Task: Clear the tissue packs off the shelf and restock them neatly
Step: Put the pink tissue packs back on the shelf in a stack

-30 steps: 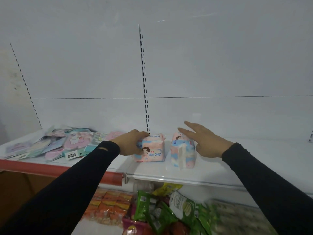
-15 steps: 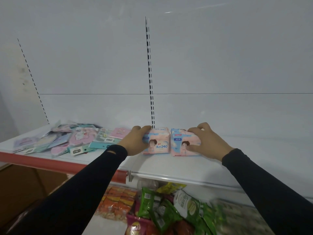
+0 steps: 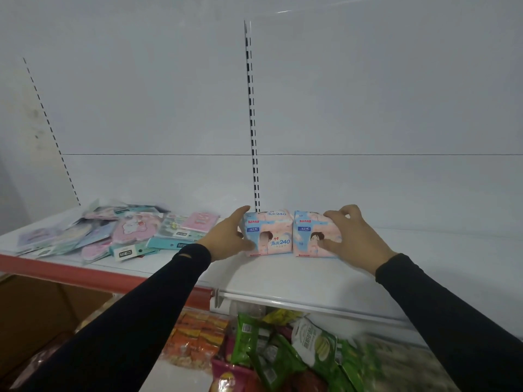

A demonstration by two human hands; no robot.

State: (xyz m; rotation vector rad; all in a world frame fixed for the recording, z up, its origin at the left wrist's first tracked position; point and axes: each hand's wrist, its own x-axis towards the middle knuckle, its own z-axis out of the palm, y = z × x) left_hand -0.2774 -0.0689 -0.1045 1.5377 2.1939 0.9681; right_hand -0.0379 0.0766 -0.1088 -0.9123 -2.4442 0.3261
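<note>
Two pink and blue packs stand side by side on the white shelf (image 3: 297, 281), close to the back wall. My left hand (image 3: 227, 236) grips the left pack (image 3: 273, 236) at its left end, thumb on the front and fingers over the top. My right hand (image 3: 352, 236) grips the right pack (image 3: 307, 236) from its right side, fingers curled on top and thumb pressed on the front. The two packs stand upright with a thin gap between them, fronts facing me.
A loose pile of flat pink and teal packets (image 3: 121, 233) lies on the shelf to the left. A slotted upright rail (image 3: 252, 123) runs up the back wall behind the packs. Snack bags (image 3: 283, 349) fill the lower level below the shelf edge.
The right pack was turned from end-on to front-facing and set next to the left one. My right hand went from flat on top to gripping it. Both packs moved back toward the wall.
</note>
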